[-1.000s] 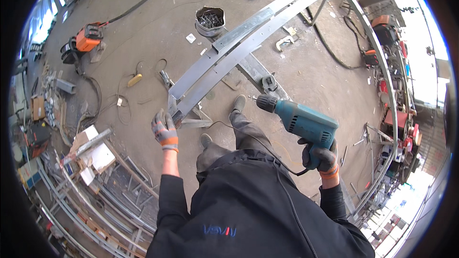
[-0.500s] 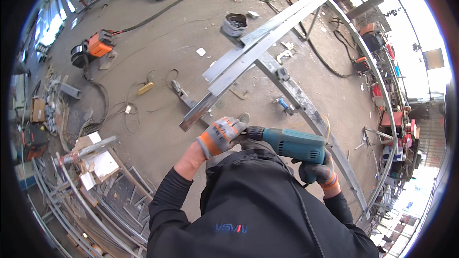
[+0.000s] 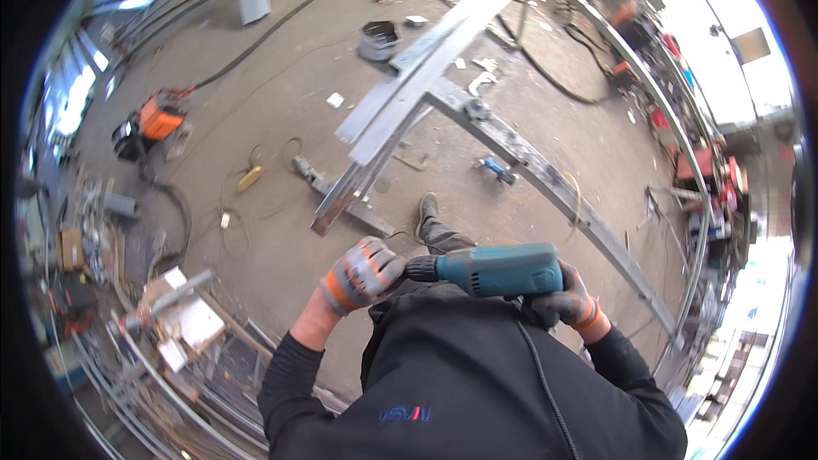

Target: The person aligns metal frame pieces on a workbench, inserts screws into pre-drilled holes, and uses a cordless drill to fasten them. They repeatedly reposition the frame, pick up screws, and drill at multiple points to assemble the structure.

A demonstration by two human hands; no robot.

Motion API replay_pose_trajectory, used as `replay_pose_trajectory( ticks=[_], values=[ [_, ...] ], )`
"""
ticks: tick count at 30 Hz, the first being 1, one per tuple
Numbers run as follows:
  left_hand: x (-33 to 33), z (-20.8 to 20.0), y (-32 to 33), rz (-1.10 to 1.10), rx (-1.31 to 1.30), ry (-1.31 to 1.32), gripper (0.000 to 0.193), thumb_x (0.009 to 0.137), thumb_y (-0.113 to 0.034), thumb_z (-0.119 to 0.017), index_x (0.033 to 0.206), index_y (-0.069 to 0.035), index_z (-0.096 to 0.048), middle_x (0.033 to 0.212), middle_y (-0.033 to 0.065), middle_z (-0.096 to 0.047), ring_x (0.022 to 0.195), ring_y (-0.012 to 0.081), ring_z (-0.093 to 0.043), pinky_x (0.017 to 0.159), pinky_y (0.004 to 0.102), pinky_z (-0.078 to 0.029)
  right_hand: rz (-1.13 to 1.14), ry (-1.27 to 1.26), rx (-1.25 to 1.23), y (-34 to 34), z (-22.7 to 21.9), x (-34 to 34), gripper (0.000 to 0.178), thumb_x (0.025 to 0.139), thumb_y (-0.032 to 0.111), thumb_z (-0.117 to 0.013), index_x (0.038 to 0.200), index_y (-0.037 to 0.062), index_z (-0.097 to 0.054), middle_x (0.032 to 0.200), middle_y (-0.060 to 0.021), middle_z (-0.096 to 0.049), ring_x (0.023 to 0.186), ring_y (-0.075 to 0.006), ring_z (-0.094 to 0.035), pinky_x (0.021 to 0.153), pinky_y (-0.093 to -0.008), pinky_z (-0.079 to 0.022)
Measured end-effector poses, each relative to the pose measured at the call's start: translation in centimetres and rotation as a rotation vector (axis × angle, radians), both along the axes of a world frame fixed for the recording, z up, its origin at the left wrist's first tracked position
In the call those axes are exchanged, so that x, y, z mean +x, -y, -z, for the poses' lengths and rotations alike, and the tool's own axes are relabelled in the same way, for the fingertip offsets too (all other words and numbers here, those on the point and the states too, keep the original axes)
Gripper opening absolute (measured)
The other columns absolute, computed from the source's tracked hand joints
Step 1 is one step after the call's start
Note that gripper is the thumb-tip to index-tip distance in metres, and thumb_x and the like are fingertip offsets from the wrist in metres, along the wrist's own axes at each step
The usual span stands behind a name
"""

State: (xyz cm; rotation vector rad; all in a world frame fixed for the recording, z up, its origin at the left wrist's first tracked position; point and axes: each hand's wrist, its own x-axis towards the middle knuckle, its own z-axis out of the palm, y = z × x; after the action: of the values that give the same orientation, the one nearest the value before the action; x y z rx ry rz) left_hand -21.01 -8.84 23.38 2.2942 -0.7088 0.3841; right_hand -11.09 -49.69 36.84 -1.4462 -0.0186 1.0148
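Observation:
A teal power drill (image 3: pixel 503 271) lies nearly level in front of my body, its black chuck (image 3: pixel 421 269) pointing left. My right hand (image 3: pixel 569 296), in a grey and orange glove, is closed round the handle at the drill's rear. Right at the front of the chuck is my left hand (image 3: pixel 365 274), in a matching glove with fingers curled. What those fingers pinch is hidden by the glove. Beyond the left hand, a rusty-ended steel bar (image 3: pixel 331 209) forms the near corner of a metal frame. A black cord (image 3: pixel 545 375) runs down over my jacket.
The frame's long steel beam (image 3: pixel 545 179) crosses to the right, with pale metal channels (image 3: pixel 417 77) on top. On the floor lie a blue hand tool (image 3: pixel 498 170), a bucket (image 3: pixel 378 41) and an orange machine (image 3: pixel 160 115) with cables. Metal tubes (image 3: pixel 179 383) crowd the lower left.
The drill has come round more level, and its chuck has shifted left together with my left hand. My leg and shoe now show beyond the drill. The surrounding scene has shifted in the view.

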Motion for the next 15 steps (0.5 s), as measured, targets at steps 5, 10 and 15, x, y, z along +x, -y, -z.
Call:
replay_pose_trajectory(
  ticks=[5, 10, 15],
  values=[
    [1.1, -0.3, 2.6, 0.087, 0.05, -0.154, 0.029, 0.086, -0.013, -0.086, 0.108, -0.006, -0.069, 0.095, 0.0129, -0.07, 0.089, 0.0375, -0.07, 0.079, 0.0485, -0.056, -0.085, 0.092, -0.082, 2.0, -0.3, 0.4, 0.078, 0.089, 0.003, -0.083, 0.162, -0.0012, -0.054, 0.137, -0.0157, -0.076, 0.12, -0.0201, -0.074, 0.109, -0.0393, -0.059],
    [4.8, 1.7, 4.9, 0.015, 0.01, -0.192, 0.035, 0.094, -0.021, -0.084, 0.121, -0.004, -0.071, 0.106, 0.018, -0.074, 0.099, 0.0411, -0.072, 0.09, 0.0472, -0.056, 0.037, 0.291, -0.071, 3.1, -0.3, 1.1, 0.078, 0.09, 0.001, -0.082, 0.163, -0.0005, -0.054, 0.129, -0.0128, -0.077, 0.1, -0.0157, -0.075, 0.088, -0.0343, -0.064],
    [8.2, 4.1, 8.7, -0.314, -0.325, -0.275, 0.048, 0.097, -0.024, -0.086, 0.135, 0.0, -0.07, 0.112, 0.0215, -0.076, 0.103, 0.043, -0.073, 0.093, 0.05, -0.059, 0.458, 0.251, -0.056, 9.1, -0.6, 6.2, 0.081, 0.089, -0.004, -0.074, 0.167, 0.0027, -0.051, 0.117, -0.015, -0.08, 0.079, -0.0142, -0.074, 0.066, -0.0297, -0.062]
  ],
)
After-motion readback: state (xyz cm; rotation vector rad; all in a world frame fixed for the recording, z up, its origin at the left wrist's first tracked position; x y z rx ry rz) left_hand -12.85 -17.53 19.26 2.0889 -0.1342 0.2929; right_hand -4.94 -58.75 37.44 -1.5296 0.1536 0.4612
